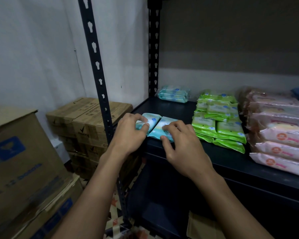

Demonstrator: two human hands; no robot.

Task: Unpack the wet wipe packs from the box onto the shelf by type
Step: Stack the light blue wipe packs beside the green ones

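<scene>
Your left hand (129, 133) and right hand (181, 144) each grip a blue pack (164, 125) left of the green stack (219, 121); most looks sorted, though the box is unseen.

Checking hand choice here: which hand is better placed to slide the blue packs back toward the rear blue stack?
Right hand, probably: it rests on the pack nearer the rear blue stack, with bare shelf ahead. The left hand sits beside the upright.

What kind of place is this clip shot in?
Probably a stockroom or storage corner. A bare metal shelf holds wipe packs sorted by colour: blue, green, pink. Cartons are stacked on the floor against a plain wall.
</scene>
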